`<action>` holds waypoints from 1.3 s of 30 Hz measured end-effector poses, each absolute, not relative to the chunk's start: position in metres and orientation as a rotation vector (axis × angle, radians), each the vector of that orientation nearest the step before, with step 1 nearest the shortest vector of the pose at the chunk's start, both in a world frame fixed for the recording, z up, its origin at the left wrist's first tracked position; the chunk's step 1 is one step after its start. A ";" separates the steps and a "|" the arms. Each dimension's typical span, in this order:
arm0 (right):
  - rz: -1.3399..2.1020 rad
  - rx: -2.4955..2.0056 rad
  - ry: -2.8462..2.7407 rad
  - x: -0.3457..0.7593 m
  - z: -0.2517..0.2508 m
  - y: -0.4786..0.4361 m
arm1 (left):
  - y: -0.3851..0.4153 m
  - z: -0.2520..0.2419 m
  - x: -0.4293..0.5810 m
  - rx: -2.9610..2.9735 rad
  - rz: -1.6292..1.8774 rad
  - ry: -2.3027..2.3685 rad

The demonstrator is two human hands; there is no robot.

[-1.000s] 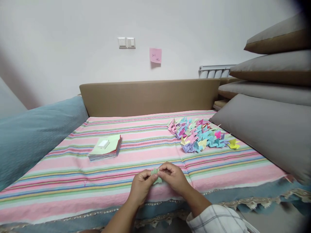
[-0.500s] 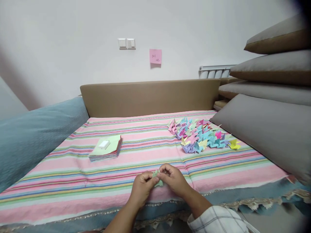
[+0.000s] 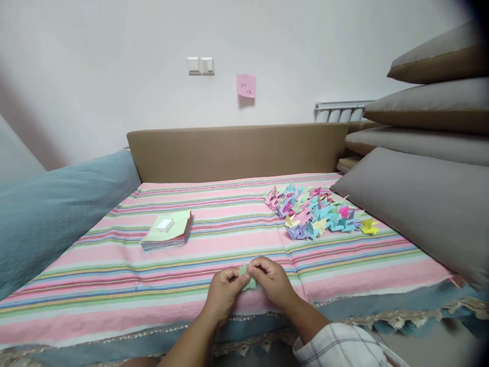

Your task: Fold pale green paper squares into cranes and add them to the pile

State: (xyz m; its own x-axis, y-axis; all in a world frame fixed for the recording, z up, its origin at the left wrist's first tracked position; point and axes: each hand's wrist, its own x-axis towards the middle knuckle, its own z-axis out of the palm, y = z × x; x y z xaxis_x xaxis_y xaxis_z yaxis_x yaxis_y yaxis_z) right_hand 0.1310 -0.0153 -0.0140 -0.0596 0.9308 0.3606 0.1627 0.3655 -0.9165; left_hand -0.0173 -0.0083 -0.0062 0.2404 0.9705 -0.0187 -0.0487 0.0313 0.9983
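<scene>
Pinching small, folded, pale-green paper (image 3: 250, 284) with left hand (image 3: 223, 291) and right hand (image 3: 272, 281), apparently mid-fold, next calling for steady pressure.

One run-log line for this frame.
left hand: pinching green paper | right hand: pinching same paper | left side: paper stack, white block on top | right side: folded-paper pile | beneath both: striped cloth

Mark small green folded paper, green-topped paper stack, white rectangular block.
Small green folded paper (image 3: 250, 284): head view, lower part.
Green-topped paper stack (image 3: 181, 223): head view, bare top sheet.
White rectangular block (image 3: 165, 225): head view, top face.
</scene>
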 end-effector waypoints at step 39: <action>1.479 -1.090 -1.354 0.114 -0.022 -0.021 | -0.007 -0.008 -0.014 0.928 1.200 0.969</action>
